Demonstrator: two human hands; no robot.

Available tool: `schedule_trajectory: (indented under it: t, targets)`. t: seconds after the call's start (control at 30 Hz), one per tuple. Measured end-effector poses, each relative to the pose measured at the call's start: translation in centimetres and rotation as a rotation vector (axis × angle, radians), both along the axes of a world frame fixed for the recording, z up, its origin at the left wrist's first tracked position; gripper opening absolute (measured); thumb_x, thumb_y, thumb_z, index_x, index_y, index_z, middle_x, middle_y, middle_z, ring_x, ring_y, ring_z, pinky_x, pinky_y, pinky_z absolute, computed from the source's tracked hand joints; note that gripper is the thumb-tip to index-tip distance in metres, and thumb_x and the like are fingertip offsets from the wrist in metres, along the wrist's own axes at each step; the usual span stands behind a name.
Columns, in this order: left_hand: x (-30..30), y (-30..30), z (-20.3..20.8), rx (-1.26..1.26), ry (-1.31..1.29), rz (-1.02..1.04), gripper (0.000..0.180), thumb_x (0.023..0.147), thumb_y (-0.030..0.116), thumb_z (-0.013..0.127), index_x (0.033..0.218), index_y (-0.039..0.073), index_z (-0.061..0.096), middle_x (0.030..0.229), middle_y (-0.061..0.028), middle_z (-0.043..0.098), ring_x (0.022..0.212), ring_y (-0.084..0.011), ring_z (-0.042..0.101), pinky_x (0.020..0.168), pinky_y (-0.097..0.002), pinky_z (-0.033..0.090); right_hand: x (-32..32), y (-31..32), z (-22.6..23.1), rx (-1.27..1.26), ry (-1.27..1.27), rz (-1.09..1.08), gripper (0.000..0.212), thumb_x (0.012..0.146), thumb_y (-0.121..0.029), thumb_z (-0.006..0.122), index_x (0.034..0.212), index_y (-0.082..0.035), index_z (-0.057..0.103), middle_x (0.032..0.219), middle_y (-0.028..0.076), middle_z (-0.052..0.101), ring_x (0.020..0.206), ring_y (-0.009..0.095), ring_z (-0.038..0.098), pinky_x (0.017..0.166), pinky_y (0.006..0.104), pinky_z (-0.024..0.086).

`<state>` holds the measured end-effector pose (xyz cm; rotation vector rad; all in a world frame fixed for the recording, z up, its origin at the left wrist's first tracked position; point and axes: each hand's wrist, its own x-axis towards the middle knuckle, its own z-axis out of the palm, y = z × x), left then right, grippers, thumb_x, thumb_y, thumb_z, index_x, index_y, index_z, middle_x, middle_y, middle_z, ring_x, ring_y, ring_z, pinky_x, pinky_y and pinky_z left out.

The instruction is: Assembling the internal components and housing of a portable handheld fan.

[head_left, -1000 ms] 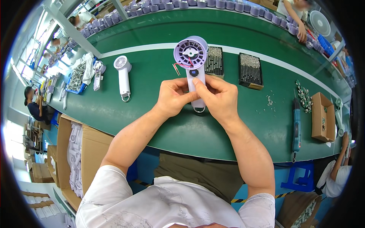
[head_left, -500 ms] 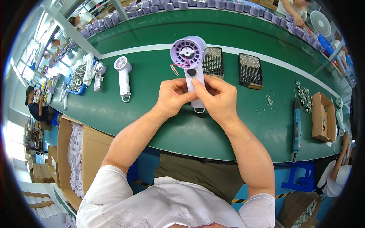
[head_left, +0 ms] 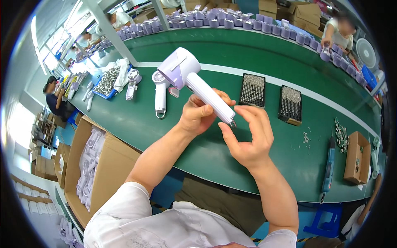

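Note:
A handheld fan (head_left: 211, 96) with a lavender round head and a white handle is tilted above the table, its head up to the left. My left hand (head_left: 199, 113) is closed around the lower half of the handle. Beside the handle's bottom end, where a small metal loop (head_left: 233, 123) sticks out, my right hand (head_left: 252, 136) is open, thumb and fingers apart. Whether a fingertip touches the loop I cannot tell. Another white fan (head_left: 160, 97) lies on the green table, partly hidden behind the raised fan head.
Two black trays of small metal parts (head_left: 252, 91) (head_left: 290, 103) lie at right centre. Farther right are a teal electric screwdriver (head_left: 328, 169), loose small parts (head_left: 341, 134) and a cardboard box (head_left: 351, 165). A blue tray of metal rings (head_left: 108, 82) sits at left. A carton of white parts (head_left: 117, 159) stands lower left.
The fan has turned from upright to tilted, its front with the wires now facing away. My right hand has let go of the handle and moved to its bottom end. The view has shifted.

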<state>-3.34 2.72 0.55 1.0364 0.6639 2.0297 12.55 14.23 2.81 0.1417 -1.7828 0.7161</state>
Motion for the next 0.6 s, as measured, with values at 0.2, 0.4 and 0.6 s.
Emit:
schedule_trajectory:
  t: [0.2,0.4,0.6]
  targets:
    - [0.12,0.54,-0.39,0.037,0.11,-0.042,0.042,0.084,0.022,0.085,0.123,0.012,0.071,0.115,-0.0116,0.074,0.12,-0.0256,0.061,0.118,-0.0473,0.041,0.05,-0.45,0.1,-0.001,-0.025,-0.01,0.044,0.07,-0.008,0.091,0.107,0.003,0.069,0.101,0.015,0.069,0.086,0.031,0.067,0.073,0.037,0.056]
    - [0.32,0.48,-0.55,0.013,0.061,-0.028,0.042,0.084,0.024,0.085,0.122,0.011,0.072,0.115,-0.0111,0.074,0.119,-0.0249,0.062,0.117,-0.0479,0.042,-0.11,-0.53,0.09,-0.018,-0.029,-0.015,0.039,0.073,-0.007,0.09,0.103,0.003,0.069,0.096,0.014,0.07,0.082,0.03,0.068,0.071,0.0368,0.056]
    - [0.54,0.48,-0.29,-0.027,0.041,0.008,0.043,0.084,0.024,0.085,0.121,0.007,0.071,0.114,-0.0125,0.074,0.114,-0.0257,0.065,0.115,-0.0486,0.045,-0.06,-0.32,0.02,-0.046,-0.043,-0.013,0.037,0.073,-0.008,0.091,0.101,0.003,0.07,0.091,0.013,0.07,0.079,0.028,0.069,0.067,0.0351,0.056]
